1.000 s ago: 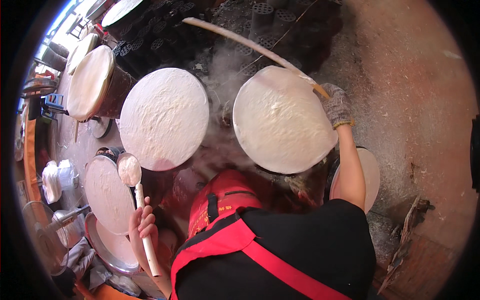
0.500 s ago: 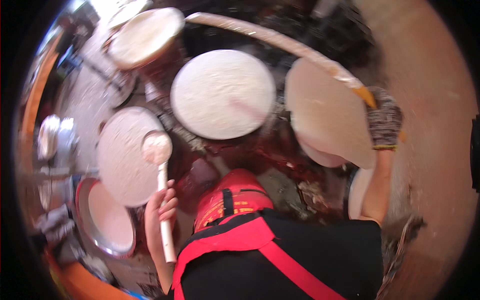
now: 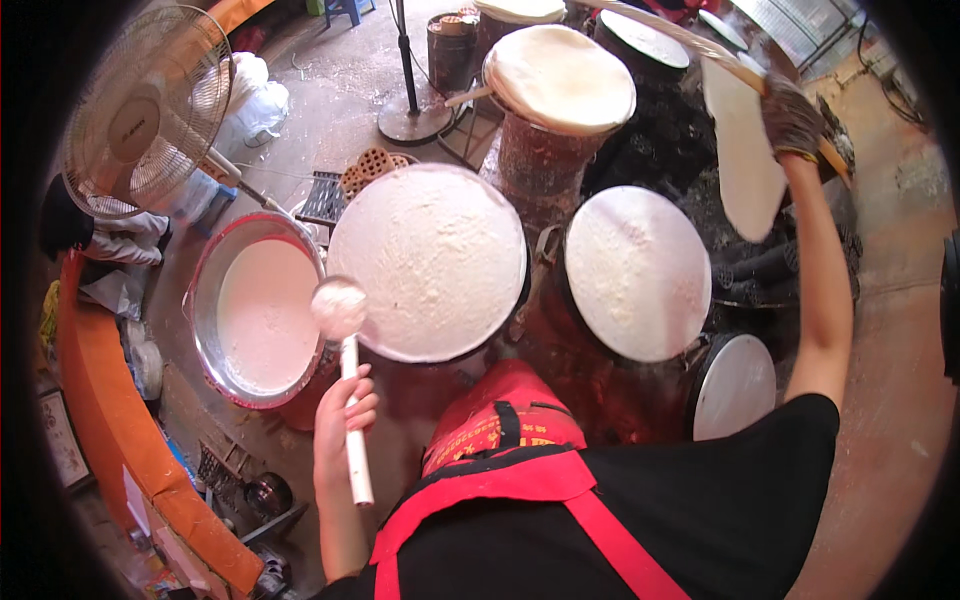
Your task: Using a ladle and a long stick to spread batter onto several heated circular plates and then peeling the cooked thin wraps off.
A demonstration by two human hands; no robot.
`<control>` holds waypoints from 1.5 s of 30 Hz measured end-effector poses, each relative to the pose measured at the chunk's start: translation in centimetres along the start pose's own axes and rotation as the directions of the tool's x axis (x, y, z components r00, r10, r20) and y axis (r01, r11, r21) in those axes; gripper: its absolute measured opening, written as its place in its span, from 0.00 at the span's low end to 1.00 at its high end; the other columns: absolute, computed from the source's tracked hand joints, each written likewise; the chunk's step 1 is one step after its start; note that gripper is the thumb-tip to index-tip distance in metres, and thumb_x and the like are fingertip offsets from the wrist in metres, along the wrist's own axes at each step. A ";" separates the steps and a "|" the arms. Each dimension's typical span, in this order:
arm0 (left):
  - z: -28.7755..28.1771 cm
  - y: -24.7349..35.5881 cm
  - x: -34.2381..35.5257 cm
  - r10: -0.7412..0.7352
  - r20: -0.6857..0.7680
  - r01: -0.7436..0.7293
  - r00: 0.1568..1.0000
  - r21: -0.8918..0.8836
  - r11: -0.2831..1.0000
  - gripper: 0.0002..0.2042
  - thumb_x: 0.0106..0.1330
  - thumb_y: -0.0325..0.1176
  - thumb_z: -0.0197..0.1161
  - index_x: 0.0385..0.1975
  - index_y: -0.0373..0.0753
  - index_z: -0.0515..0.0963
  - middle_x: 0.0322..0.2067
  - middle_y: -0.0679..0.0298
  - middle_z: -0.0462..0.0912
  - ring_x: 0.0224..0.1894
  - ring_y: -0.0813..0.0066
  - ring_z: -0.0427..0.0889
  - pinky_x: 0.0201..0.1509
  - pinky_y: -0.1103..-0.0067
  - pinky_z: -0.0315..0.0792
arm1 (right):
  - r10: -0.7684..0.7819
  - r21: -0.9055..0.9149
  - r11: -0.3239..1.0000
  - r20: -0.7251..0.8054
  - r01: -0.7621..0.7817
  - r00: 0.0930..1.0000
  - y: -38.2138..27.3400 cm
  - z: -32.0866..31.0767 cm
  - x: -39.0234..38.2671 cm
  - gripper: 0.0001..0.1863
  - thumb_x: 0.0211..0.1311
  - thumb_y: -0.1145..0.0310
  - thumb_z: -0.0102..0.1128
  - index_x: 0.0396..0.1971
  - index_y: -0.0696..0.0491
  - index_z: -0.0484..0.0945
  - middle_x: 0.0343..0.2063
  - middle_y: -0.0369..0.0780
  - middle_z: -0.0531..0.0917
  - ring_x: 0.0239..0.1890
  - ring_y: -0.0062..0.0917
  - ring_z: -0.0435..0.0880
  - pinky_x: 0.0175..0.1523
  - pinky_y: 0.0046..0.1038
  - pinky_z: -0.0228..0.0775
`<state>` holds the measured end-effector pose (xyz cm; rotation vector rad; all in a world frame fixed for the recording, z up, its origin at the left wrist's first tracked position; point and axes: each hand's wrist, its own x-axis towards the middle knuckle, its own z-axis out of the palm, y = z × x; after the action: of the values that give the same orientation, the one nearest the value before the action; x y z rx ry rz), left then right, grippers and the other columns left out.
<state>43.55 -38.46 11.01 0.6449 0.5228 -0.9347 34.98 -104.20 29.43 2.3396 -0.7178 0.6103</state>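
My left hand (image 3: 345, 410) grips the white handle of a ladle (image 3: 340, 310); its bowl, coated with pale batter, is raised between a basin (image 3: 205, 345) of batter and a large round griddle (image 3: 430, 265) covered in a pale layer. My right hand (image 3: 793, 120), in a dark knitted glove, is closed around a long stick (image 3: 690, 40) at the upper right. From that stick hangs a thin pale sheet of dough (image 3: 745, 160). A second coated griddle (image 3: 640, 275) stands right of the first, and a bare grey one (image 3: 735, 390) sits nearer me.
A stack of round flat sheets (image 3: 560, 80) rests on a drum-like stand beyond the griddles. A standing fan (image 3: 140, 120) leans in at the far left, near an orange counter edge (image 3: 140, 450). A pole with a round base (image 3: 414, 122) stands behind. Dark round briquettes (image 3: 770, 265) lie at the right.
My view has turned left, so the griddles and basin appear farther right. The stick and hanging sheet have moved up and away at the right. The ladle stays in my left hand.
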 end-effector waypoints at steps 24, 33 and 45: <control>1.6 4.4 -5.7 0.294 -0.201 -0.346 0.935 -0.704 0.620 0.19 0.67 0.30 0.39 0.51 0.20 0.54 0.25 0.62 0.60 0.16 0.81 0.60 0.13 0.86 0.60 | -0.215 0.497 0.865 0.230 0.076 0.949 -32.8 18.7 -2.2 0.26 0.48 0.60 0.54 0.52 0.47 0.69 0.30 0.45 0.77 0.32 0.38 0.79 0.35 0.38 0.70; -18.9 18.0 0.9 0.875 -0.408 -0.002 0.262 0.906 0.423 0.12 0.65 0.33 0.48 0.44 0.35 0.71 0.28 0.60 0.78 0.20 0.75 0.75 0.20 0.79 0.69 | -0.620 0.886 0.299 0.463 -0.355 0.633 -47.2 -6.0 -14.6 0.20 0.61 0.65 0.49 0.51 0.59 0.67 0.40 0.56 0.75 0.43 0.46 0.76 0.46 0.37 0.67; -39.6 28.1 14.9 0.798 -0.386 0.243 0.463 0.921 0.304 0.16 0.63 0.32 0.48 0.52 0.42 0.64 0.15 0.64 0.66 0.15 0.70 0.70 0.17 0.77 0.67 | -0.824 0.934 0.345 0.346 -0.087 0.449 -81.9 -18.4 -22.9 0.30 0.60 0.72 0.44 0.63 0.47 0.50 0.36 0.52 0.78 0.32 0.46 0.78 0.34 0.41 0.69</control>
<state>69.78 -6.72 -18.76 2.3477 0.6218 -0.2770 64.17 -29.61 -4.56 3.6723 0.1208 -0.7280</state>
